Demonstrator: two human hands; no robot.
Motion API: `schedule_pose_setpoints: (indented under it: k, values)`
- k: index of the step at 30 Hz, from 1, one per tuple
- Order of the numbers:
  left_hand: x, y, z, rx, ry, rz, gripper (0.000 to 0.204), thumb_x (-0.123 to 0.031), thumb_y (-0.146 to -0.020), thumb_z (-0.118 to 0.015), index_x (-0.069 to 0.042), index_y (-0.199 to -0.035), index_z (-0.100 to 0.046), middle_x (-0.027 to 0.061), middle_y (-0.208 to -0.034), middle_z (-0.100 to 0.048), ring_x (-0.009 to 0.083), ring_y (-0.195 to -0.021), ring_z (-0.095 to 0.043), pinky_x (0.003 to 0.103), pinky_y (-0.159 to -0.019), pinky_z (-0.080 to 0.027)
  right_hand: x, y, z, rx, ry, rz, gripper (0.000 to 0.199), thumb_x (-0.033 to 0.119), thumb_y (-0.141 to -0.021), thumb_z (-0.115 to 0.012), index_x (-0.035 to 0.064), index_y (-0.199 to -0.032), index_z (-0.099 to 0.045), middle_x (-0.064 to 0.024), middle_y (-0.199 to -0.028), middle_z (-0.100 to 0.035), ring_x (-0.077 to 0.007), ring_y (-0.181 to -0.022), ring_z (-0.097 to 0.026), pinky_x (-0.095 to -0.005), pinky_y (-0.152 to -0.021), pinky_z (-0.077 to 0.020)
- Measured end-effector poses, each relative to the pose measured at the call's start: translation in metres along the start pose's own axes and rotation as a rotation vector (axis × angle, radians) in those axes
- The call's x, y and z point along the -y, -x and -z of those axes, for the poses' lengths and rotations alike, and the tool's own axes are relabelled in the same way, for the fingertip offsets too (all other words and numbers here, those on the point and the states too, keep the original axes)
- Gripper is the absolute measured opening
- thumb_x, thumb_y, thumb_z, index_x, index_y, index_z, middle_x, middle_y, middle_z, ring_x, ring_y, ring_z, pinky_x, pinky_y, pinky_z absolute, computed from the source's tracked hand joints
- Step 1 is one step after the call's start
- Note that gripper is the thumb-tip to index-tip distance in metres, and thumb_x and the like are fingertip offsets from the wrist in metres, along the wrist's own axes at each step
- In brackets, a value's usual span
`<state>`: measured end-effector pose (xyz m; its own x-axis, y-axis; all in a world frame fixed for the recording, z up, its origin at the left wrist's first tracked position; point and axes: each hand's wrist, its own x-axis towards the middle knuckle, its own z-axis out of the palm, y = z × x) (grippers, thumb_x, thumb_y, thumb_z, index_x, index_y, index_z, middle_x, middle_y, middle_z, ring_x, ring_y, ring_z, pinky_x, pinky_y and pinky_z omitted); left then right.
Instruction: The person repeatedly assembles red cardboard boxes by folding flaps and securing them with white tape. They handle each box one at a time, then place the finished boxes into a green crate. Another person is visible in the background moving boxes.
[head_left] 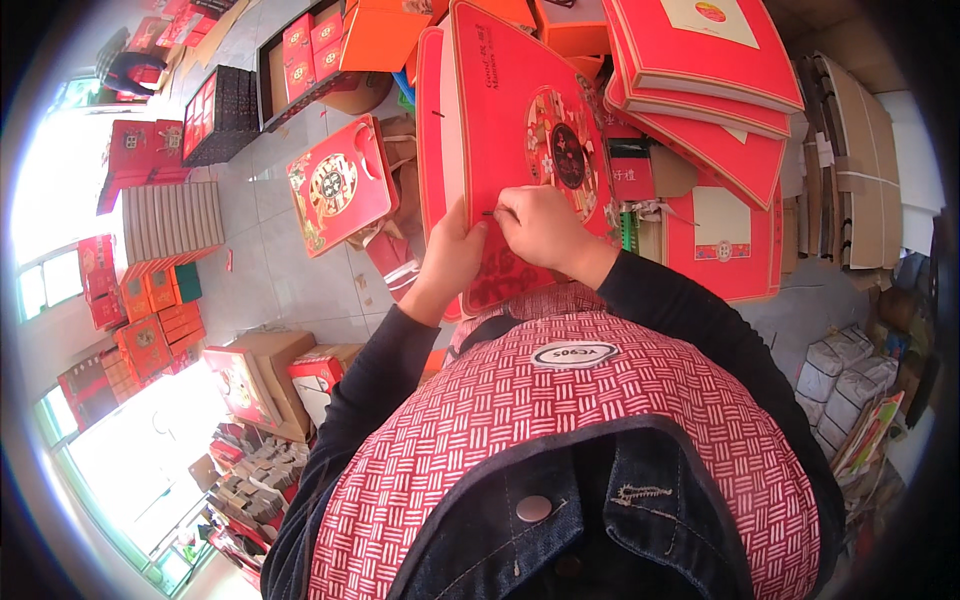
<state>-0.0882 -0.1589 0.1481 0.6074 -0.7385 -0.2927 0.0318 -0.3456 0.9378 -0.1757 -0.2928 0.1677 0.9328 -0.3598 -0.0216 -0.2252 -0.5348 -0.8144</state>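
Note:
A large red gift box (500, 110) with a round floral emblem stands tilted in front of me. My left hand (450, 255) grips its near edge, the thumb on the printed face and the other fingers hidden. On that face my right hand (540, 228) is closed in a pinch beside a small dark slot (487, 212). Whatever lies between its fingertips is too small to make out. A second dark slot shows on the box's narrow side.
A red carry box panel (340, 185) lies to the left. Stacked red boxes (700, 60) rise at the right, with flattened cardboard (855, 160) beyond. Black-sided trays (215, 115) and a brown carton (270, 375) stand on the tiled floor (290, 265). Another person (135, 72) is far left.

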Motion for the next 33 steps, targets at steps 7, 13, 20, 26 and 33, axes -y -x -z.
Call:
schedule_pose_setpoints:
  k: [7, 13, 20, 26, 33]
  values:
    - [-0.022, 0.003, -0.008, -0.079, -0.346, -0.054, 0.021, -0.006, -0.080, -0.047, 0.003, -0.099, -0.049, 0.0318, -0.079, -0.056, 0.0475, -0.079, -0.054, 0.047, -0.063, -0.045, 0.012, 0.005, 0.003, -0.022, 0.397, 0.304, 0.010, 0.011, -0.070, -0.053, 0.0025, -0.073, -0.054, -0.0134, -0.074, -0.057, -0.0298, -0.074, -0.057, -0.0384, -0.065, -0.0484]
    - [-0.022, 0.004, -0.011, -0.116, -0.320, -0.072, 0.020, -0.006, -0.080, -0.047, 0.003, -0.097, -0.049, 0.0314, -0.076, -0.056, 0.0472, -0.076, -0.056, 0.048, -0.062, -0.045, 0.020, 0.005, 0.006, 0.006, 0.464, 0.322, 0.010, 0.012, -0.071, -0.051, 0.0029, -0.073, -0.054, -0.0121, -0.074, -0.057, -0.0280, -0.075, -0.057, -0.0359, -0.066, -0.0485]
    - [-0.023, 0.001, -0.014, -0.109, -0.290, -0.093, 0.020, -0.006, -0.078, -0.050, 0.005, -0.095, -0.049, 0.0297, -0.076, -0.056, 0.0465, -0.076, -0.056, 0.048, -0.062, -0.045, 0.003, 0.004, 0.013, 0.007, 0.401, 0.391, 0.009, 0.011, -0.068, -0.053, 0.0030, -0.073, -0.054, -0.0119, -0.075, -0.057, -0.0273, -0.075, -0.057, -0.0351, -0.066, -0.0484]
    - [-0.045, 0.010, -0.023, -0.137, -0.409, -0.159, 0.016, -0.004, -0.078, -0.050, 0.002, -0.092, -0.051, 0.0281, -0.077, -0.057, 0.0473, -0.076, -0.055, 0.048, -0.059, -0.044, 0.017, 0.001, 0.006, 0.073, 0.536, 0.365, 0.010, 0.009, -0.064, -0.055, 0.0017, -0.070, -0.052, -0.0131, -0.070, -0.054, -0.0306, -0.071, -0.055, -0.0383, -0.063, -0.0473]
    - [-0.035, 0.001, 0.003, 0.126, 0.238, 0.197, 0.023, -0.006, -0.085, -0.047, 0.004, -0.104, -0.053, 0.0115, -0.085, -0.062, 0.0191, -0.080, -0.061, 0.029, -0.067, -0.047, -0.008, -0.008, 0.023, 0.096, -0.056, -0.038, 0.013, 0.011, -0.075, -0.060, -0.0013, -0.079, -0.057, -0.0150, -0.068, -0.060, -0.0257, -0.060, -0.059, -0.0353, -0.055, -0.0459]
